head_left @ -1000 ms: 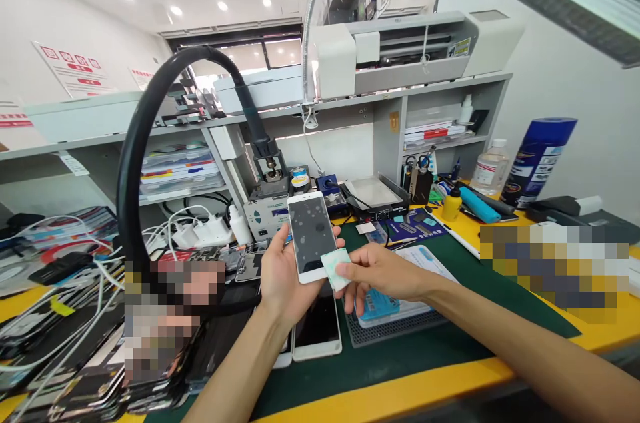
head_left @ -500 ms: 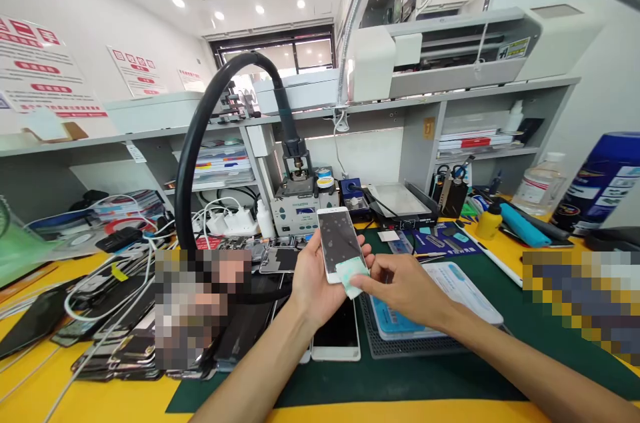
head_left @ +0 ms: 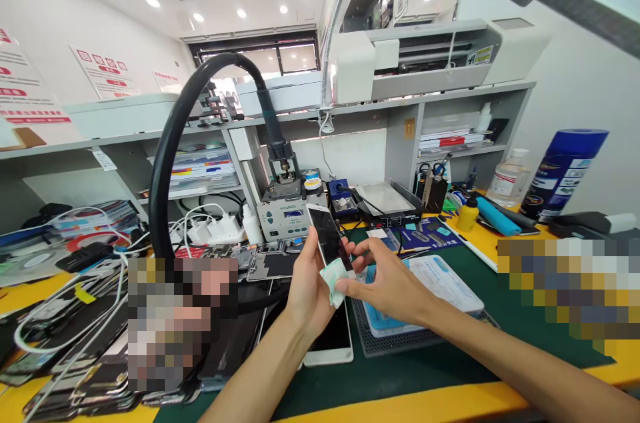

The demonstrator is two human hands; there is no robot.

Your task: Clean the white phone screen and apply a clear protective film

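Observation:
My left hand (head_left: 306,293) is wrapped round a white-framed phone (head_left: 325,233), its dark screen tilted up toward me. Over the phone's lower end lies a crumpled pale green cloth (head_left: 333,281). My right hand (head_left: 397,283) grips this cloth with the thumb pressed on it, while its curled fingers sit by the phone's right edge. Beneath my hands a second white phone (head_left: 327,356) rests on the dark green mat (head_left: 400,376), partly hidden by my left wrist.
Piled phones and parts (head_left: 100,369) crowd the left side, with a thick black hose (head_left: 160,183) arching above. A hot-air station (head_left: 287,219) stands behind my hands. To the right are a blue-white plastic case (head_left: 445,283), a yellow bottle (head_left: 467,216) and a spray can (head_left: 565,173).
The phone has turned and tilted, so its screen appears narrower and darker. The cloth has shifted over its lower end with my right hand. The whole view has swung slightly to the right.

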